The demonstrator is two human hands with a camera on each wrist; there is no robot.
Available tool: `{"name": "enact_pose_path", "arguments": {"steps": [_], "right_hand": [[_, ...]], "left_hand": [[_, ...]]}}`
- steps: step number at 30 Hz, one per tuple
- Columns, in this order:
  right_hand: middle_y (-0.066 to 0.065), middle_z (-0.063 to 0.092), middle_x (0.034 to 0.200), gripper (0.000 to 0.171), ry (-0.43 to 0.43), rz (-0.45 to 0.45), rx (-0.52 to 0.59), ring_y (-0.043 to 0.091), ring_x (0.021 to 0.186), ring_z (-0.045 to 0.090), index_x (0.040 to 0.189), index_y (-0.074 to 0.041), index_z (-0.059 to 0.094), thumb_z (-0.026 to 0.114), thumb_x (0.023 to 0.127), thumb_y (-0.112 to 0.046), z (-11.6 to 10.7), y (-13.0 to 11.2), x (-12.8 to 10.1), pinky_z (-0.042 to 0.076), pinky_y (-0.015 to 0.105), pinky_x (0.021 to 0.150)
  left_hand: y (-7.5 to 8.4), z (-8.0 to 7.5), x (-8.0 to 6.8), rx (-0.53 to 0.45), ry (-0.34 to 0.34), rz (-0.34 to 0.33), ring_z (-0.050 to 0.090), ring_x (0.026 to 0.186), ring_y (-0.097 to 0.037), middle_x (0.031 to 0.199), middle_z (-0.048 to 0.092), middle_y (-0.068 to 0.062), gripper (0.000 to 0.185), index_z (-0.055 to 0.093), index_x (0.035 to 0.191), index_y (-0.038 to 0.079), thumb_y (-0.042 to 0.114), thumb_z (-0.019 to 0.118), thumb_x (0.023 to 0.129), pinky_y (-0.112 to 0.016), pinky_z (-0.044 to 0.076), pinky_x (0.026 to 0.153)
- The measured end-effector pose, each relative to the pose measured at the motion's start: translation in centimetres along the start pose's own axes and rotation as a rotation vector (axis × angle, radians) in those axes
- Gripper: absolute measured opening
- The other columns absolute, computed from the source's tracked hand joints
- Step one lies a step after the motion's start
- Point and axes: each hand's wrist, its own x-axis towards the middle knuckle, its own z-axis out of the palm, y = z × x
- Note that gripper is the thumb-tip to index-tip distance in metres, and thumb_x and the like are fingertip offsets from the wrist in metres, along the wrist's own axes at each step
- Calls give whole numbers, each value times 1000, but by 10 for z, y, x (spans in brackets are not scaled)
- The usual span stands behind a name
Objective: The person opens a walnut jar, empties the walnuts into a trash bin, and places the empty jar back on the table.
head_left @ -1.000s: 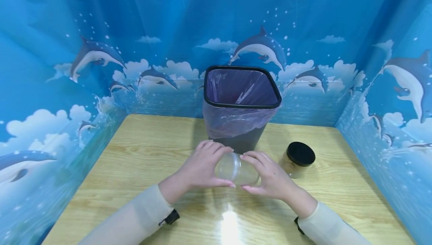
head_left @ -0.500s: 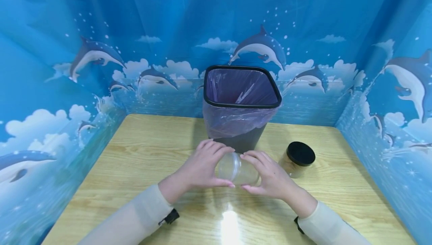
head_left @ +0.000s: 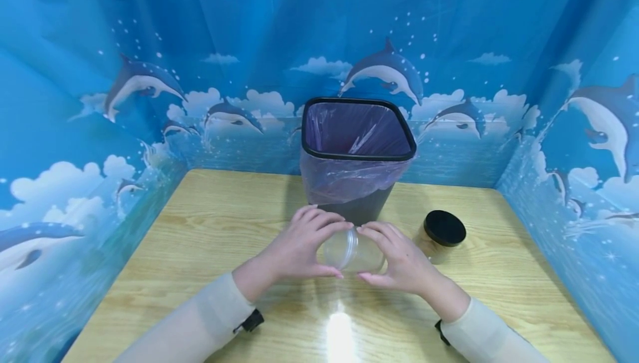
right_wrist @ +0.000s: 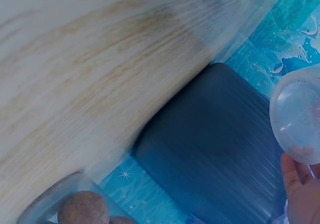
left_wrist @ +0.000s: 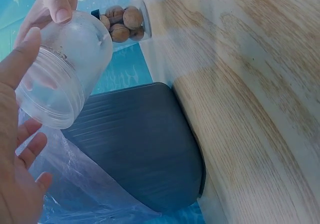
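Between my two hands lies a clear plastic jar (head_left: 366,257) on its side, its ribbed neck towards the left. My left hand (head_left: 297,249) curls round the neck end, with thumb below and fingers above. The right hand (head_left: 406,260) grips the base end between its thumb and fingers. In the left wrist view the jar (left_wrist: 82,47) looks see-through with nothing visible inside, and the left fingers (left_wrist: 32,149) are spread about its neck. The right wrist view catches only the jar's round base (right_wrist: 295,116), beside the right fingertips.
Behind the hands stands a dark bin (head_left: 356,210) lined with a purple bag (head_left: 349,177). To the right is a black-lidded jar (head_left: 445,228) of walnuts (left_wrist: 120,32). Blue dolphin-print curtains (head_left: 259,30) enclose the wooden table (head_left: 224,207) on three sides.
The left fingers have shifted slightly right over the jar's neck, and the left thumb slightly left. The jar's ribbed neck has tilted a little. My right hand has barely moved.
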Motion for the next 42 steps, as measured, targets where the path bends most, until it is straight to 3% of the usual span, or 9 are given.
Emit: {"name": "enact_pose_path", "arguments": {"steps": [5, 8, 14, 18, 22, 26, 32, 36, 42], "right_hand": [[11, 58, 129, 83, -6, 14, 6, 27, 114, 59, 137, -4, 53, 82, 76, -51, -1, 0, 0, 52, 45, 95], [13, 59, 128, 83, -2, 19, 16, 28, 114, 59, 137, -3, 53, 83, 74, -50, -1, 0, 0, 52, 46, 96], [12, 59, 128, 84, 17, 6, 9, 28, 114, 59, 136, -4, 54, 85, 72, -48, -1, 1, 1, 52, 45, 95], [12, 59, 129, 84, 10, 15, 9, 27, 114, 59, 137, -5, 53, 84, 73, -49, -2, 1, 1, 52, 45, 94], [10, 58, 130, 82, -10, 41, 14, 27, 115, 58, 138, -6, 53, 81, 75, -52, -2, 0, 1, 52, 46, 95], [10, 58, 130, 83, -7, 39, 15, 27, 115, 58, 137, -6, 53, 83, 74, -51, -1, 0, 1, 53, 46, 94], [10, 58, 130, 83, -4, 29, 13, 27, 115, 58, 138, -6, 53, 83, 74, -51, 0, 1, 0, 53, 45, 94], [10, 57, 130, 83, -4, 22, 14, 27, 115, 58, 138, -6, 53, 82, 75, -51, 0, 1, 0, 53, 45, 93], [11, 57, 130, 82, -8, 23, 16, 27, 115, 58, 138, -5, 53, 82, 76, -51, -1, 1, 0, 53, 45, 94]], "left_hand": [[0, 0, -1, -26, 8, 15, 48, 129, -23, 144, 52, -3, 101, 49, 146, 19, 59, 89, 62, -54, 29, 114], [1, -1, -2, -51, -5, -17, 44, 134, -25, 149, 48, -5, 106, 43, 150, 18, 62, 87, 64, -55, 28, 114], [6, -2, -3, -70, -83, -215, 42, 135, -23, 151, 46, -3, 109, 36, 154, 16, 76, 72, 71, -51, 24, 117], [8, -1, -3, -76, -139, -340, 48, 128, -23, 137, 58, -1, 108, 39, 153, 13, 80, 66, 73, -50, 26, 115], [10, -1, -2, -63, -176, -394, 55, 113, -20, 116, 66, 3, 103, 44, 150, 12, 80, 63, 75, -48, 32, 111], [10, 1, -1, -52, -182, -401, 57, 98, -15, 103, 66, 6, 95, 51, 144, 13, 80, 60, 78, -44, 38, 104], [11, 1, 0, -64, -176, -393, 54, 92, -13, 98, 64, 7, 90, 55, 140, 14, 80, 60, 78, -42, 39, 99], [10, 1, -1, -62, -180, -369, 55, 98, -13, 105, 65, 7, 95, 51, 145, 15, 81, 59, 77, -44, 38, 103], [6, -2, -2, -53, -202, -308, 50, 122, -19, 134, 60, 1, 100, 39, 154, 23, 81, 62, 76, -51, 30, 111]]}}
